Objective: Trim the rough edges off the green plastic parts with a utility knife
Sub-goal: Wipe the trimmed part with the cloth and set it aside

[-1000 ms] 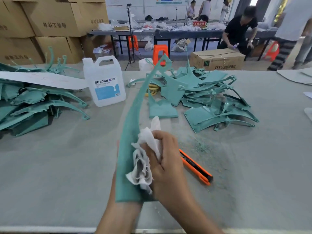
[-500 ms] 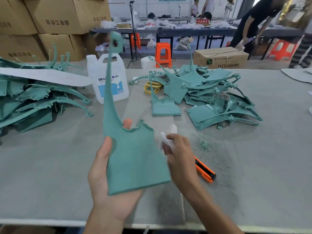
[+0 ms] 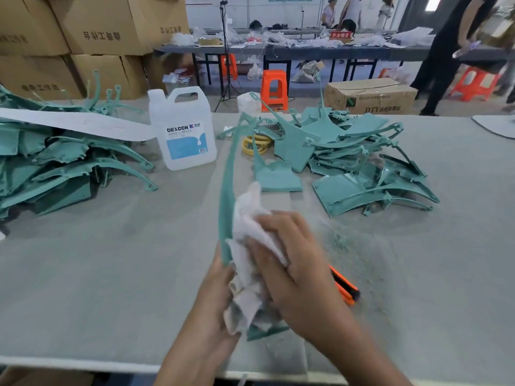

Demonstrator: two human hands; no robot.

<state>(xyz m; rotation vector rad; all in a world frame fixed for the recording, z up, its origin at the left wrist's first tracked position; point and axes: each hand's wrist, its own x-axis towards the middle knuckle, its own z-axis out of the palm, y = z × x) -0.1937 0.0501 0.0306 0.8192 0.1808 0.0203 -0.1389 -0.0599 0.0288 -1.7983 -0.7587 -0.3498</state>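
Steadily brace green part [image 3: 226,196], centre frame, in gripping left hand [image 3: 214,302]; sweep white cloth [image 3: 248,218], clutched under right hand [image 3: 295,263], along whole edge; leave utility knife [image 3: 344,286] lying lower right.

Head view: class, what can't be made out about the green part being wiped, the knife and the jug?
- Green part: head view; its lower half is hidden by the white cloth and right hand, so its edges can't be judged.
- Utility knife: head view; its front end is behind the right hand, so the blade's state is unknown.
- Jug: head view; the small label print is too small to read.
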